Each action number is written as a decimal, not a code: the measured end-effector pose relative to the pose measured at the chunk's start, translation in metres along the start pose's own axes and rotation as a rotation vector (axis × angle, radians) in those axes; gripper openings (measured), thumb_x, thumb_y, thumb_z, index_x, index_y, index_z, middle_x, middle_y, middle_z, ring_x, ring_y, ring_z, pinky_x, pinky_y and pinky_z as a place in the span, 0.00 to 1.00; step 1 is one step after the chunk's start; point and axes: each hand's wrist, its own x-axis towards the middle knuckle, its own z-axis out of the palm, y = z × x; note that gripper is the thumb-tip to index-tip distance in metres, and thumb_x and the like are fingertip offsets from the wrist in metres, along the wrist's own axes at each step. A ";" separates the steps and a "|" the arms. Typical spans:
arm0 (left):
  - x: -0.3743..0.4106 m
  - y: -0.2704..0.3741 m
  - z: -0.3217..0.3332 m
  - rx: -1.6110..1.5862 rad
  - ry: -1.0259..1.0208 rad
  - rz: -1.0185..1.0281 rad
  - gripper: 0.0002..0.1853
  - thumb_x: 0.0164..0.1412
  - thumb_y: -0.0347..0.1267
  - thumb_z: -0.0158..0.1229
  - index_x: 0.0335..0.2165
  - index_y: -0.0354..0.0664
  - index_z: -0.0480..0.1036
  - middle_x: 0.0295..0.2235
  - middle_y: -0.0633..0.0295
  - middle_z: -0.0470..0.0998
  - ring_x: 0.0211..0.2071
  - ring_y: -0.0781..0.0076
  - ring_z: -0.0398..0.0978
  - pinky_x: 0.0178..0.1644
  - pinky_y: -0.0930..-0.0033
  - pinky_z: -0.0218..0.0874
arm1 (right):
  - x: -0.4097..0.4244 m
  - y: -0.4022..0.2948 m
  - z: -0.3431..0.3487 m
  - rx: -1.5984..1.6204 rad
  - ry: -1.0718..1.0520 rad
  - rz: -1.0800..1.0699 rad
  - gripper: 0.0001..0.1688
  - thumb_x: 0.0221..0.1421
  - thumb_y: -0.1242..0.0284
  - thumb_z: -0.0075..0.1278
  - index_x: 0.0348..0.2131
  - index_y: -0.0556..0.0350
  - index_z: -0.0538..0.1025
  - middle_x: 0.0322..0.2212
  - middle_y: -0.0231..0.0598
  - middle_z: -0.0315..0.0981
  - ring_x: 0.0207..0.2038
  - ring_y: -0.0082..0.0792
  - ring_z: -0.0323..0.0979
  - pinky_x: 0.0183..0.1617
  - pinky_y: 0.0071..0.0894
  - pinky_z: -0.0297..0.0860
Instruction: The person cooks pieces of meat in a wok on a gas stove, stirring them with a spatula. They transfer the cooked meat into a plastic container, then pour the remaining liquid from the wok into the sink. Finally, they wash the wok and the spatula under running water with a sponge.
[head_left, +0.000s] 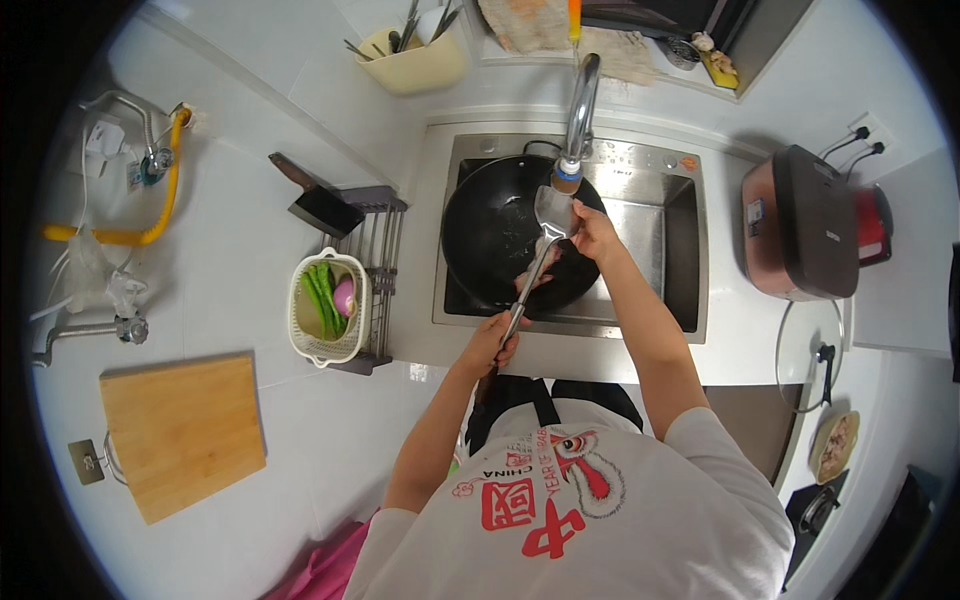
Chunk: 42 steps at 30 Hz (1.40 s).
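Note:
My left hand (489, 345) is wrapped around the handle of a metal wok turner (556, 219), whose broad blade points away from me. At the blade's right edge, my right hand (596, 231) pinches the metal with thumb and fingers. The blade sits just under the spout of the chrome faucet (582, 112). Below it, a black wok (480, 225) rests over the left part of the stainless steel sink (634, 225). Wet spots shine inside the wok. A pinkish patch shows there behind the turner's shaft; whether it is a reflection I cannot tell.
Left of the sink, a white basket (296, 330) holds green peppers and a purple onion beside a wire rack (384, 270). A cleaver (322, 202) and wooden cutting board (184, 435) are further left. At right are a rice cooker (810, 225) and glass lid (801, 356).

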 end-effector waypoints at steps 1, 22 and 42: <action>0.002 -0.001 -0.002 0.032 0.003 -0.006 0.25 0.62 0.50 0.38 0.37 0.39 0.68 0.15 0.70 0.62 0.12 0.84 0.54 0.15 0.80 0.49 | -0.004 -0.006 -0.003 -0.038 -0.025 -0.029 0.09 0.56 0.72 0.47 0.35 0.60 0.71 0.31 0.37 0.73 0.32 0.31 0.72 0.38 0.32 0.71; -0.013 -0.038 -0.048 0.234 0.125 0.245 0.22 0.65 0.44 0.38 0.41 0.40 0.70 0.27 0.67 0.72 0.27 0.81 0.67 0.34 0.78 0.60 | -0.191 -0.087 0.166 -1.257 -0.273 -0.382 0.09 0.50 0.73 0.53 0.25 0.63 0.76 0.15 0.31 0.70 0.14 0.17 0.67 0.15 0.16 0.61; -0.107 -0.123 -0.084 -0.158 0.632 0.172 0.18 0.62 0.41 0.43 0.38 0.38 0.72 0.28 0.62 0.73 0.24 0.79 0.68 0.30 0.76 0.64 | -0.088 -0.255 0.432 -0.918 -0.308 -1.188 0.14 0.51 0.72 0.51 0.35 0.67 0.75 0.24 0.40 0.74 0.24 0.27 0.75 0.29 0.19 0.73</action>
